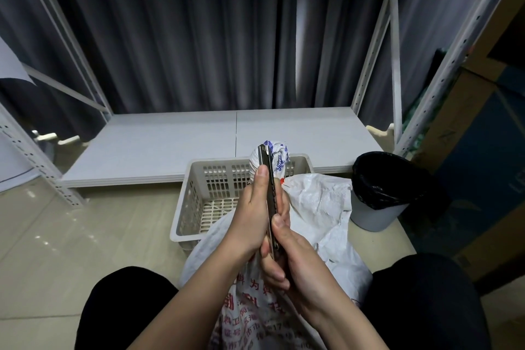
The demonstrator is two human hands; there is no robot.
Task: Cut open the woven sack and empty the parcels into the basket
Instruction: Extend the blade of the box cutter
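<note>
A seated person holds a slim metal utility knife [268, 196] upright between both hands, above a white woven plastic sack [318, 207] printed with red characters. The left hand [255, 216] wraps round the upper part of the knife's body, fingers curled behind it and thumb lying straight up its near side. The right hand [295, 264] grips the lower end, fingers folded round the handle and thumb pressed against its edge. Whether the blade is out cannot be told from this angle.

The sack stands between the person's knees, clad in black trousers [426, 307], and leans against the near rim of a beige perforated plastic basket [199, 201] on the pale tiled floor [71, 250]. The sack's neck, twisted and bunched with blue-patterned print [279, 155], rises just behind the top of the knife, over the basket's far wall. The part of the basket's floor that shows is bare; no parcels are in sight.

To the right of the sack, near the basket, stands a grey round bin lined with a black plastic bag [383, 187]. Behind the basket runs the low white shelf board [199, 145] of a white metal rack [395, 65], backed by dark grey pleated curtains [184, 37]. Brown cardboard boxes [483, 122] are stacked at the far right edge.
</note>
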